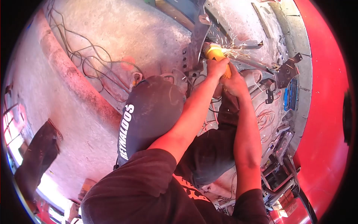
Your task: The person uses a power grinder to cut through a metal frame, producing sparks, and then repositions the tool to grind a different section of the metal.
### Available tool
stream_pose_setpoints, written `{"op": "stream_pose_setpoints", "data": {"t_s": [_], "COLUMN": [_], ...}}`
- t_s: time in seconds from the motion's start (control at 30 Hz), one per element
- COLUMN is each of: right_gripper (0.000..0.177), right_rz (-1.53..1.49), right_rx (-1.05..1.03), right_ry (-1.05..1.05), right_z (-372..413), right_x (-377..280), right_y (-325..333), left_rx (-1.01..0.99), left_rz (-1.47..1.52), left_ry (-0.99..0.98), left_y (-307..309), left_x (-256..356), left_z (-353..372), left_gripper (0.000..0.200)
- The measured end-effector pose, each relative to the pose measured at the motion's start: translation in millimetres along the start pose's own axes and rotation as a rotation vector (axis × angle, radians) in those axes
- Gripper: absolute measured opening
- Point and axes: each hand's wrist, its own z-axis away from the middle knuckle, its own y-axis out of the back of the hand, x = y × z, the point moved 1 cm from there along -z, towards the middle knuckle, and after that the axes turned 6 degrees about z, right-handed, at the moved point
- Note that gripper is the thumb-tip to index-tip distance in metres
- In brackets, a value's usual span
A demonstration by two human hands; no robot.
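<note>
My left hand (217, 68) is wrapped round the yellow body of an angle grinder (216, 53), close to its head. Just behind it, my right hand (235, 83) grips the rear part of the grinder's body. Bright sparks (232, 46) spray from the grinder's head to the right and upward, across dark metal pieces. The exact contact point is lost in the glare. Beside the head on the left stands a dark metal part with holes (195, 44). A metal bar (248, 61) lies to the right, under the spray.
Tangled dark cables (87, 56) lie on the concrete floor at left. A dark bracket (289, 71), a blue object (291, 95) and metal scraps (278, 149) are at right, before a red surface (328, 93). Dark cloth with white lettering (151, 119) bulges beside my left arm.
</note>
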Motion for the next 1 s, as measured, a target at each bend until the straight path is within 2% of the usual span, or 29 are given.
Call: {"op": "stream_pose_setpoints", "data": {"t_s": [0.03, 0.1, 0.3, 0.57, 0.7, 0.77, 0.8, 0.87, 1.0], "right_gripper": [0.101, 0.101, 0.101, 0.099, 0.099, 0.099, 0.099, 0.099, 0.1], "right_rz": [-0.019, 0.001, 0.003, -0.014, -0.021, -0.01, 0.011, 0.021, -0.007], "right_rx": [0.02, 0.01, -0.001, -0.048, -0.059, -0.04, -0.016, 0.005, -0.022], "right_ry": [0.02, -0.031, -0.013, -0.028, -0.041, -0.026, -0.007, 0.006, -0.029], "right_z": [2.0, 8.7, 23.6, 1.4, 0.1, -1.6, -3.9, -2.9, 8.2], "right_x": [0.8, -2.2, -5.7, -8.2, -9.8, -7.9, -2.6, -0.4, -6.8], "right_y": [-1.8, 0.3, 13.5, 7.4, 8.5, 6.0, 2.1, 0.5, 10.8], "left_rx": [0.031, 0.051, 0.007, -0.046, -0.031, 0.012, 0.046, 0.065, 0.125], "left_rz": [-0.021, -0.056, -0.113, 0.013, -0.012, -0.021, -0.013, 0.015, -0.07], "left_ry": [-0.029, -0.039, 0.072, 0.079, 0.055, 0.027, 0.002, -0.037, -0.033], "left_y": [-1.8, -1.0, 0.6, 1.2, 3.6, 4.5, -0.4, -4.6, -5.5], "left_x": [4.3, 14.5, 39.3, 2.1, 3.1, 6.7, -3.2, -10.4, 16.5], "left_z": [6.6, 21.9, 58.3, -0.8, -1.6, 0.6, -7.7, -11.2, 18.0], "left_gripper": [0.074, 0.065, 0.1, 0.103, 0.105, 0.086, 0.067, 0.05, 0.055]}}
